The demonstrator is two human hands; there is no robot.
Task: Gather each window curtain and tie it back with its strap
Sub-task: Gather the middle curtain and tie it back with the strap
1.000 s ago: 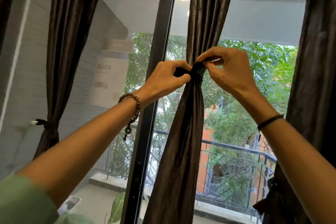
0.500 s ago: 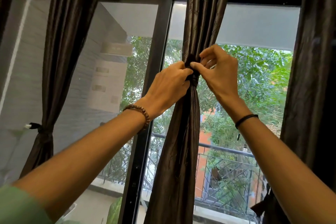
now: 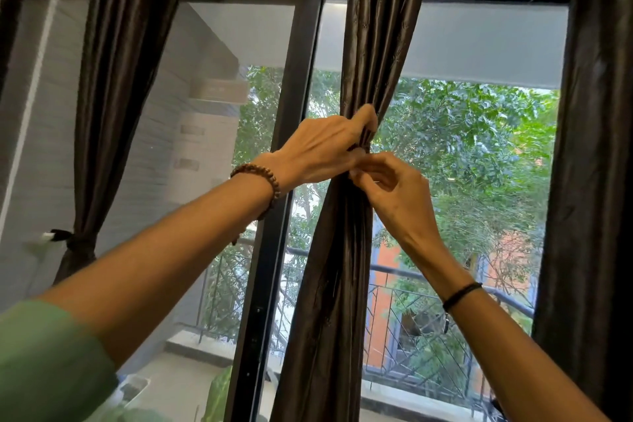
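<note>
A dark brown middle curtain (image 3: 373,55) hangs bunched at its waist in front of the window. My left hand (image 3: 325,151) grips the gathered folds there, thumb up against the cloth. Just below it, my right hand (image 3: 394,188) pinches the dark strap at the bunch; the strap itself is almost wholly hidden by my fingers. The left curtain (image 3: 113,86) is cinched low down by its own strap (image 3: 70,240). A right curtain (image 3: 596,147) hangs loose along the frame's edge.
A black window frame post (image 3: 274,216) stands just left of the middle curtain. Behind the glass are a balcony railing (image 3: 411,284), trees and a grey wall. A green leaf (image 3: 215,397) shows at the bottom.
My right hand dropped from above the bunch to just under my left hand. My left hand rose slightly and wrapped more around the folds. The view tilted a little downward.
</note>
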